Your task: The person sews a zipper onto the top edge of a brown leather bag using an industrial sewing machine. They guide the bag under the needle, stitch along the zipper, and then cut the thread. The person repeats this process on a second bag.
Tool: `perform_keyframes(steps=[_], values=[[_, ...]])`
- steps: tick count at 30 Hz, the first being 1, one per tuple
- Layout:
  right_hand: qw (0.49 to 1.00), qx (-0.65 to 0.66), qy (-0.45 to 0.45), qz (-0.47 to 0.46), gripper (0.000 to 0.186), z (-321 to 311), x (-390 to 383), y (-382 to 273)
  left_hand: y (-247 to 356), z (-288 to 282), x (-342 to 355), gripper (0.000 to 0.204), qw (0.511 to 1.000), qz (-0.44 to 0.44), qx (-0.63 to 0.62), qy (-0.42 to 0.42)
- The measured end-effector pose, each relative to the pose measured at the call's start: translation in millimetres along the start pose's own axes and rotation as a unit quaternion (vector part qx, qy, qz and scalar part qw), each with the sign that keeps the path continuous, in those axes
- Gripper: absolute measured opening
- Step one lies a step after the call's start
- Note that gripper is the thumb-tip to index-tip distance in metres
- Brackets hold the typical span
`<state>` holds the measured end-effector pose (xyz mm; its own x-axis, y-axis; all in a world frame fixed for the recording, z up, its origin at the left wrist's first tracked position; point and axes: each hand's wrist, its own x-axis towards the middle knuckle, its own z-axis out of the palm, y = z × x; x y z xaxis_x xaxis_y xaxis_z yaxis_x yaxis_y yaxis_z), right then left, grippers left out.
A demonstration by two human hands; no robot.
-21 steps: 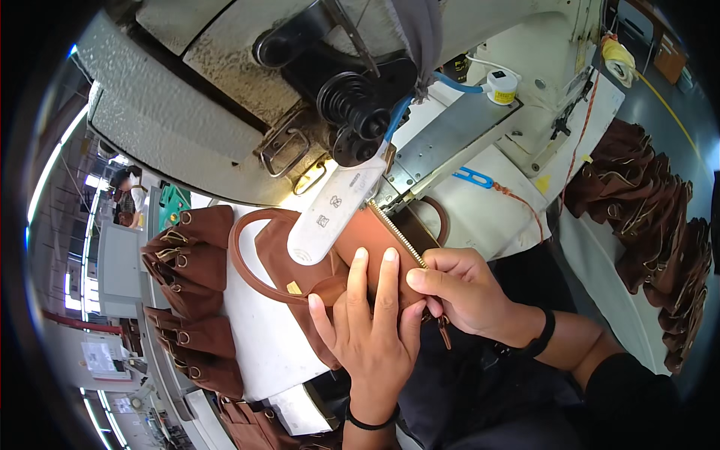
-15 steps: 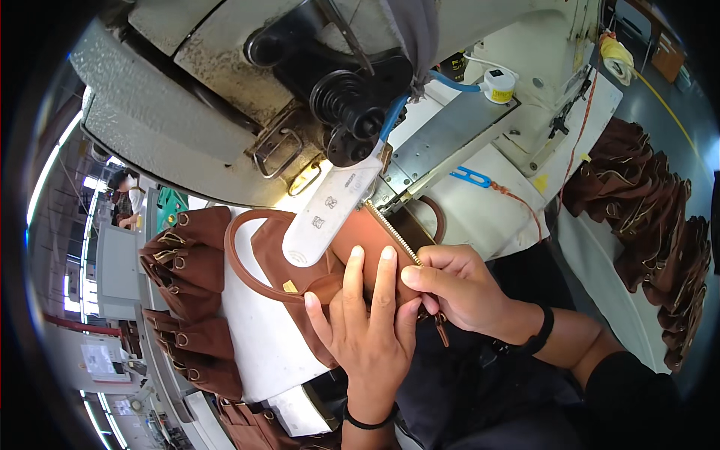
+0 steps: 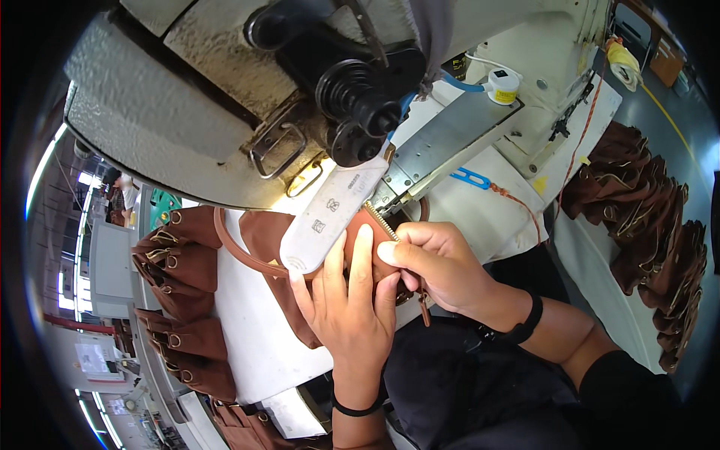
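A brown bag [image 3: 262, 232] with a looped handle lies beneath the sewing machine [image 3: 180, 97] and its long white plate [image 3: 322, 217] with small printed drawings. A gold-toothed zipper [image 3: 381, 217] runs up from my hands to the metal bed. My left hand [image 3: 345, 315] lies flat with fingers apart on the brown panel left of the zipper, fingertips beside and near the white plate. My right hand [image 3: 450, 274] pinches the zipper's lower part between thumb and fingers; a brown pull tab dangles below it. The needle is hidden.
Brown bags [image 3: 176, 352] are stacked at left; a long heap of them [image 3: 637, 217] lies at right. A blue slotted tool [image 3: 469, 176] on an orange cord rests beside the metal bed [image 3: 442, 142]. A person [image 3: 126, 199] sits in the far left background.
Both my hands have moved up and slightly left toward the machine with the bag and zipper, shortening the stretch of zipper between fingers and metal bed.
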<state>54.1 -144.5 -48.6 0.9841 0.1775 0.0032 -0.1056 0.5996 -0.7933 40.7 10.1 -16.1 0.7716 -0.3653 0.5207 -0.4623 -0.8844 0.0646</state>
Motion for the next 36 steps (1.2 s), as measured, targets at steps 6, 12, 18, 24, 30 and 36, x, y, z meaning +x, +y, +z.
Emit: perform_keyframes(steps=[6,12,18,24,30,36], values=[[1.0,-0.016,0.024,-0.006,0.026,3.5,16.7,-2.8,-13.0,11.0,9.8,0.049,1.0,0.006,-0.009,0.024],[0.99,-0.094,0.09,-0.048,0.033,15.2,25.5,-8.4,-18.4,17.4,14.5,0.057,0.998,-0.004,-0.022,0.052],[0.984,-0.117,0.132,-0.034,0.026,22.1,26.5,-11.2,-10.0,30.7,3.4,0.072,0.991,-0.03,-0.06,0.119],[0.985,-0.119,0.118,-0.04,0.022,21.3,24.2,-10.7,-11.7,41.7,10.9,0.059,0.979,-0.039,-0.106,0.171],[0.982,-0.149,0.09,-0.072,0.018,6.5,12.3,-11.9,-18.4,42.2,18.2,0.034,0.954,-0.003,-0.196,0.228],[0.987,-0.134,0.063,-0.069,0.018,0.8,12.9,-12.8,-14.0,31.8,21.0,0.026,0.954,0.017,-0.225,0.198]])
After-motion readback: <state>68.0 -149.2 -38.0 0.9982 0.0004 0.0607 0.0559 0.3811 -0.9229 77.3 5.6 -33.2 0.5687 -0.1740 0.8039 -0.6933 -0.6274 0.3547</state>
